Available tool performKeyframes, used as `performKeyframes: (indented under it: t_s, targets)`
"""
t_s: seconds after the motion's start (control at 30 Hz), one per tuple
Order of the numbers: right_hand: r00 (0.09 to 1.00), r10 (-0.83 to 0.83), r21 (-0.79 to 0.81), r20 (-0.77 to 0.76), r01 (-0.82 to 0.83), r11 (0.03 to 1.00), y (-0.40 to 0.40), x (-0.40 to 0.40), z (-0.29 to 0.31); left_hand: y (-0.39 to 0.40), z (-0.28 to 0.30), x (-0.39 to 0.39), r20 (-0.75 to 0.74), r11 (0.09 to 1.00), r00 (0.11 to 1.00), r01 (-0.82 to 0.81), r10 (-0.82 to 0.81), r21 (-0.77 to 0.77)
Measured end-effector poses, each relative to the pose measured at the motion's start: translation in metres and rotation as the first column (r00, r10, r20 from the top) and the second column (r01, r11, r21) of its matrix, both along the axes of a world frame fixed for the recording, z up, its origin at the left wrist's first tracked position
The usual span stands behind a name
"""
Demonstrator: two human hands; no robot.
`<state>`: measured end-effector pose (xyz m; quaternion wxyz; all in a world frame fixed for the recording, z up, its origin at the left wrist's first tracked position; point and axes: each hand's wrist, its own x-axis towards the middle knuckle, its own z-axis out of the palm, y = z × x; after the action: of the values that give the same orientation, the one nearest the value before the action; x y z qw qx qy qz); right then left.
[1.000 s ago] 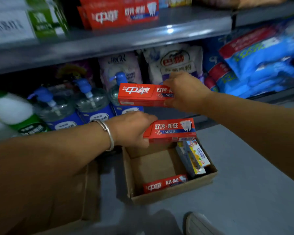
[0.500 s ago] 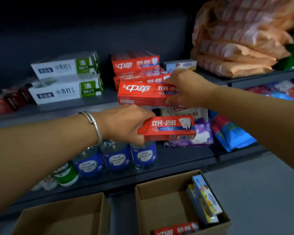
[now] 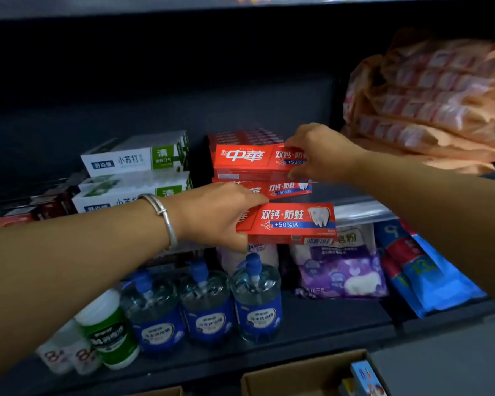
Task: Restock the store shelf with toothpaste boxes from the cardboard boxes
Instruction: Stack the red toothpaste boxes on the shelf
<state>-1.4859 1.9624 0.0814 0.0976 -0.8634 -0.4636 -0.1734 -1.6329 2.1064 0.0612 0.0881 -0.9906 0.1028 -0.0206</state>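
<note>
My right hand [image 3: 323, 152] grips a red box [image 3: 249, 161] on top of the red stack [image 3: 289, 188] on the shelf [image 3: 355, 208]. My left hand [image 3: 217, 215] holds another box [image 3: 289, 222] just below the stack, off the shelf.

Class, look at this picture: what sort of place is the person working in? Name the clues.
Most likely a shop aisle. Shelves hold stacked red toothpaste boxes, white and green boxes and pump bottles in rows, with an open cardboard box below for restocking.
</note>
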Motion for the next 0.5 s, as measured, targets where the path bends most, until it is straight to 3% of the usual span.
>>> performKeyframes:
  t_s: [0.5]
  targets:
    - [0.992,0.035,-0.153,0.121,-0.016,0.988,0.024,0.039,-0.039,0.033,-0.004,0.021,-0.026,1.000,1.000,-0.015,0.015,-0.022]
